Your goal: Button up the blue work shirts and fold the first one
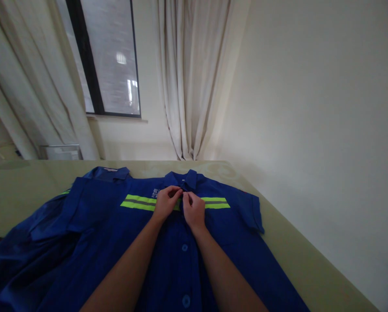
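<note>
A blue short-sleeved work shirt (233,242) lies front up, with a lime-yellow and grey reflective band across its chest and its collar at the far end. My left hand (166,201) and my right hand (194,209) meet at the front placket just below the collar. Both have thumb and fingers pinched together on the shirt's edge there; a button between them, if any, is hidden by the fingers. Lower on the placket, a blue button (184,247) and a larger-looking one (186,300) show. White lettering (155,192) sits left of my left hand.
Another blue garment (34,242) with a collar lies partly under the shirt at the left. Both rest on a pale green table (311,260) whose right edge runs along a white wall (327,108). Behind stand curtains (190,78) and a dark-framed window (111,56).
</note>
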### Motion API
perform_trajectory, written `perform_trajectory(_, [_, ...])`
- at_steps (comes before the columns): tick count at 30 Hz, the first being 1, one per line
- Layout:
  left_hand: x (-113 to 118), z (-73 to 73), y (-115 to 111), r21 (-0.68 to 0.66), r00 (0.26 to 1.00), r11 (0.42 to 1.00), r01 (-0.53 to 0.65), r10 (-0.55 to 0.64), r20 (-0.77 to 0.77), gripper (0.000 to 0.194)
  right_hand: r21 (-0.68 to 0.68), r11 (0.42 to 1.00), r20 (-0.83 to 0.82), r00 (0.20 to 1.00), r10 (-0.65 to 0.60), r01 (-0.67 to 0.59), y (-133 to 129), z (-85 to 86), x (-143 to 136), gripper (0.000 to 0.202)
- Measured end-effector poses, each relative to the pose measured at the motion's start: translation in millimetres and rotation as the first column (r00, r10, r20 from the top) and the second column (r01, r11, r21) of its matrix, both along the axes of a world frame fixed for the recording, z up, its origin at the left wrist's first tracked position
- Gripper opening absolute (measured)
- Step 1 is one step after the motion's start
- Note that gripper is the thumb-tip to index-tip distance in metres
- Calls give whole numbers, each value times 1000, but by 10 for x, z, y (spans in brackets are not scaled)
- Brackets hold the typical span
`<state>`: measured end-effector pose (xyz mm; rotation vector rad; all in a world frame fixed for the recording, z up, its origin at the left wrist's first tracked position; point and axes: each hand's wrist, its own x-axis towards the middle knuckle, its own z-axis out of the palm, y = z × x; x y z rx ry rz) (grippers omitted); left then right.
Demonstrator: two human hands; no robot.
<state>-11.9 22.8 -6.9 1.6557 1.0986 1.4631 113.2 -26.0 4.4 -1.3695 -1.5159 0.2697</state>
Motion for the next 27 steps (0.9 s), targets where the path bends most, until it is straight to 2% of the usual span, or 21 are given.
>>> perform_trajectory(14, [-37,-85,94,-149,980,984,97,-68,189,41,5,1000,-12,1000,1,-1,-7,-1,5,33])
perform_trajectory(27, [-36,-75,120,-180,972,978,102,-60,227,49,51,999,-5,1000,-11,11,37,-54,-7,27])
